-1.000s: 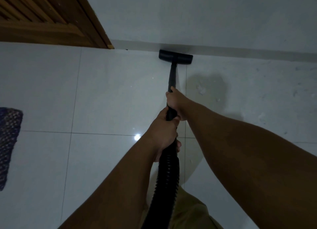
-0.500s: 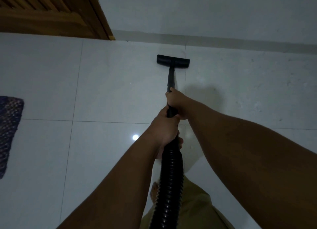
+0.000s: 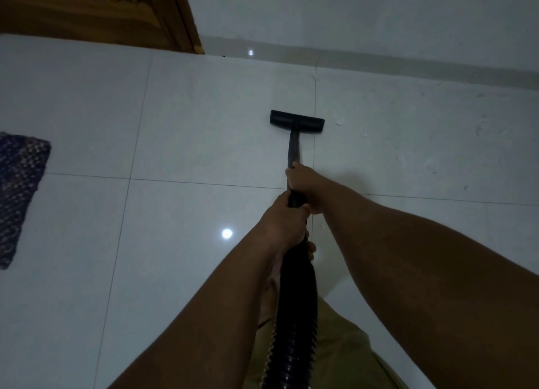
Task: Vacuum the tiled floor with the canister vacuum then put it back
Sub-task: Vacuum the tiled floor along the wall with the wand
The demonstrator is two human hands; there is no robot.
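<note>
Hiding wand [image 3: 293, 146] middle: both hands.

The ribbed hose [image 3: 294, 315] runs off the bottom edge, canister unseen.

Tiled floor [image 3: 180, 272]: pale glossy tiles with thin grout lines, meeting the wall at its far edge. On it: black vacuum floor head [image 3: 297, 122], flat, short of the far edge, beside a grout line; dark woven mat [image 3: 17, 190] at the left edge; pale specks of debris [image 3: 402, 161] scattered right of the head
</note>
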